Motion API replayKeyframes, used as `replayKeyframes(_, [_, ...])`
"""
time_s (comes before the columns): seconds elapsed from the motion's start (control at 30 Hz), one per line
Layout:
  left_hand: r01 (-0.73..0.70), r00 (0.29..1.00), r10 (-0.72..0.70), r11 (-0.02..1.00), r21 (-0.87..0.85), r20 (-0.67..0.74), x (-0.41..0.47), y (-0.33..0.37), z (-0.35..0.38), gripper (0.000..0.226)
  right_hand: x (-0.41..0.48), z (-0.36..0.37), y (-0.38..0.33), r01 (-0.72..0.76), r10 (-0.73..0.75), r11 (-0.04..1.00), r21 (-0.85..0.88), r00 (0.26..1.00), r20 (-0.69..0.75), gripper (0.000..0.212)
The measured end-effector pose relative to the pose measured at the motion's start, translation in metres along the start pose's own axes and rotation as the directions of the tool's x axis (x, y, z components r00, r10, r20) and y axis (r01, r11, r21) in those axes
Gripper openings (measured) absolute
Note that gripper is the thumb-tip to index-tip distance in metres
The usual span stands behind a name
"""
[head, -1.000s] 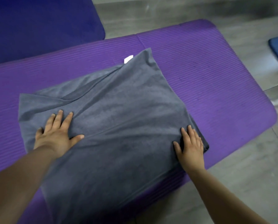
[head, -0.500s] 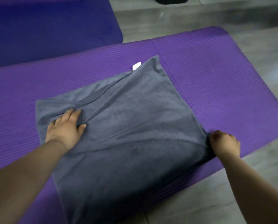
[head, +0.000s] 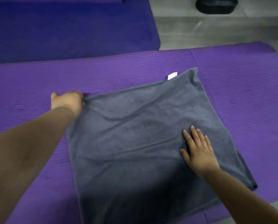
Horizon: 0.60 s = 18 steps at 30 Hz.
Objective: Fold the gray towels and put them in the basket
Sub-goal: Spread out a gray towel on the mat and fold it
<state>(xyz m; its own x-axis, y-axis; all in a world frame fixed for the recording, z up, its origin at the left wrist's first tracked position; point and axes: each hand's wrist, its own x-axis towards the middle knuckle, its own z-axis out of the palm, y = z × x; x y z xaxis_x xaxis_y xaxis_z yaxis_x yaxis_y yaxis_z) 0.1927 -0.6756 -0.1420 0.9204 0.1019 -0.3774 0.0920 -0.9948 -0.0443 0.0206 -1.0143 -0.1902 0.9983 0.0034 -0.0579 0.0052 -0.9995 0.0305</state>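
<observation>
A gray towel (head: 140, 143), folded into a rough square, lies on the purple mat (head: 241, 97). A small white tag (head: 172, 75) sticks out at its far edge. My left hand (head: 67, 101) grips the towel's far left corner, fingers curled round the cloth. Flat on the right part of the towel rests my right hand (head: 198, 150), fingers straight and spread. No basket is in view.
A dark blue mat (head: 70, 26) lies beyond the purple one at the top left. A black object (head: 216, 4) sits on the gray floor (head: 216, 31) at the top right. The purple mat's near edge meets the floor at the bottom right.
My left hand slid off the towel's top and took hold of its far left corner. My right hand let go of the right corner and now lies flat on the towel.
</observation>
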Motion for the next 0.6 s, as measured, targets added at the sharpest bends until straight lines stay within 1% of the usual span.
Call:
replayKeyframes(0.07, [0.052, 0.993, -0.059, 0.996, -0.075, -0.101, 0.004, -0.004, 0.0, 0.029, 0.001, 0.001, 0.0, -0.012, 0.011, 1.0, -0.015, 1.0, -0.007, 0.057])
replayKeyframes(0.1, [0.064, 0.99, -0.078, 0.991, -0.117, -0.119, 0.004, -0.006, 0.0, 0.03, 0.0, 0.002, 0.001, -0.013, 0.013, 1.0, -0.023, 1.0, -0.005, 0.056])
replayKeyframes(0.13, [0.064, 0.99, -0.083, 0.985, -0.16, -0.115, 0.004, -0.009, 0.001, 0.032, 0.0, 0.003, 0.001, -0.013, 0.013, 1.0, -0.025, 1.0, 0.001, 0.055])
replayKeyframes(0.2, [0.055, 0.991, -0.086, 0.963, -0.263, -0.105, 0.004, -0.018, 0.005, 0.046, -0.001, 0.003, 0.0, -0.012, 0.012, 1.0, -0.023, 1.0, 0.01, 0.053])
replayKeyframes(0.27, [0.108, 0.979, -0.167, 0.912, -0.396, -0.116, -0.002, -0.028, 0.006, 0.059, -0.001, 0.001, -0.002, -0.02, 0.019, 0.999, 0.029, 0.999, 0.036, 0.057])
replayKeyframes(0.3, [0.137, 0.97, -0.212, 0.883, -0.449, -0.121, -0.006, -0.033, 0.007, 0.062, 0.001, -0.002, -0.001, -0.038, 0.034, 0.996, 0.084, 0.998, 0.047, 0.059])
replayKeyframes(0.33, [0.141, 0.965, -0.227, 0.876, -0.462, -0.135, -0.012, -0.035, 0.01, 0.063, 0.006, -0.007, 0.0, -0.076, 0.07, 0.985, 0.153, 0.997, 0.042, 0.061])
replayKeyframes(0.37, [0.11, 0.966, -0.2, 0.894, -0.435, -0.166, -0.02, -0.034, 0.015, 0.062, 0.013, -0.014, 0.004, -0.129, 0.126, 0.965, 0.227, 0.992, 0.027, 0.062])
replayKeyframes(0.43, [-0.034, 0.971, -0.056, 0.93, -0.367, -0.233, -0.041, -0.022, 0.031, 0.062, 0.037, -0.031, 0.011, -0.229, 0.247, 0.914, 0.336, 0.969, -0.011, 0.063])
replayKeyframes(0.47, [-0.097, 0.975, 0.017, 0.929, -0.357, -0.219, -0.051, -0.012, 0.038, 0.069, 0.054, -0.039, 0.015, -0.259, 0.29, 0.895, 0.364, 0.957, -0.032, 0.063])
replayKeyframes(0.5, [-0.135, 0.981, 0.076, 0.926, -0.353, -0.177, -0.059, 0.0, 0.044, 0.077, 0.073, -0.046, 0.017, -0.281, 0.318, 0.881, 0.381, 0.947, -0.037, 0.061])
replayKeyframes(0.53, [-0.144, 0.986, 0.104, 0.925, -0.352, -0.129, -0.064, 0.011, 0.05, 0.08, 0.093, -0.051, 0.02, -0.309, 0.343, 0.866, 0.393, 0.939, -0.017, 0.058])
replayKeyframes(0.6, [-0.111, 0.994, 0.099, 0.94, -0.322, -0.054, -0.066, 0.024, 0.061, 0.071, 0.135, -0.053, 0.025, -0.383, 0.401, 0.81, 0.444, 0.914, 0.057, 0.054])
